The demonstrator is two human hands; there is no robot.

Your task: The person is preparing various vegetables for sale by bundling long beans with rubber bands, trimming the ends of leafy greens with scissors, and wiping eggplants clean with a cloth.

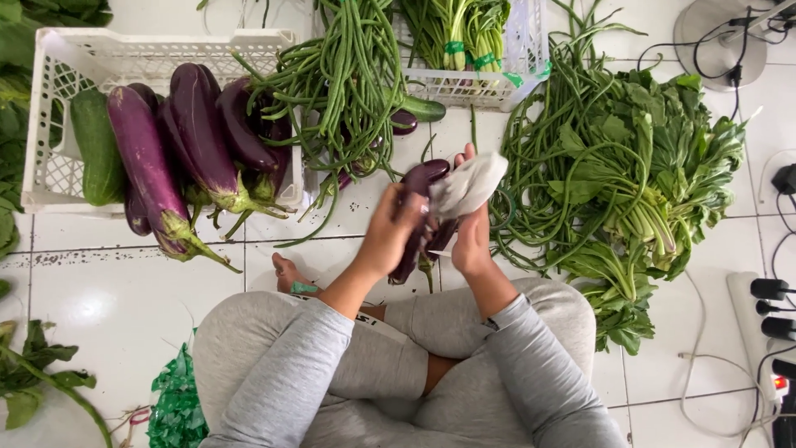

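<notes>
I sit cross-legged on a white tiled floor. My left hand [390, 236] grips a dark purple eggplant [423, 178] held upright in front of me, with a second eggplant seemingly behind it. My right hand [471, 236] holds a white cloth [466, 186] pressed against the eggplant's upper part. Both hands are close together above my knees.
A white crate [50, 124] at left holds several purple eggplants [199, 133] and a cucumber [98, 149]. Long beans [352, 83] drape between the crates. Leafy greens [647, 182] lie at right. A power strip [767, 323] and cables sit far right. A green bag [176, 406] lies by my knee.
</notes>
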